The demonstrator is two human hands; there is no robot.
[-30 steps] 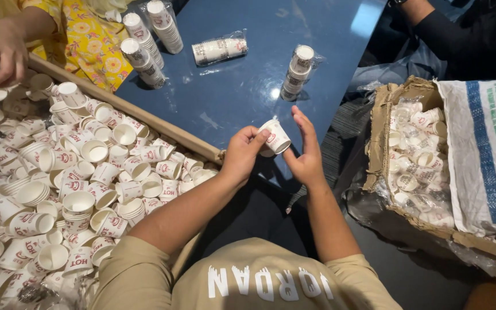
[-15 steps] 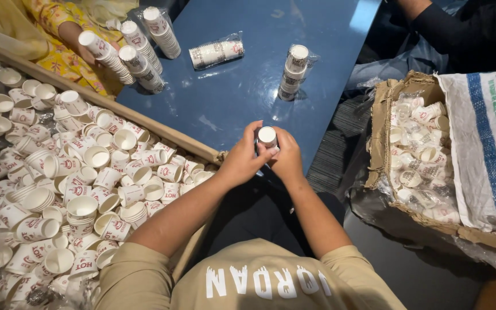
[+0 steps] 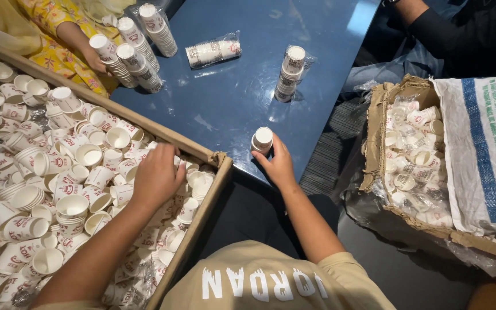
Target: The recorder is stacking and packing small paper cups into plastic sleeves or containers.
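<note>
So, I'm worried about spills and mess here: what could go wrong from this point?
The right hand holds a short stack of paper cups near the blue table's edge; a nudge could tip it off. The left hand reaches into the cardboard box of loose cups, which might get crushed. The upright wrapped stack stands alone and could topple.
</note>
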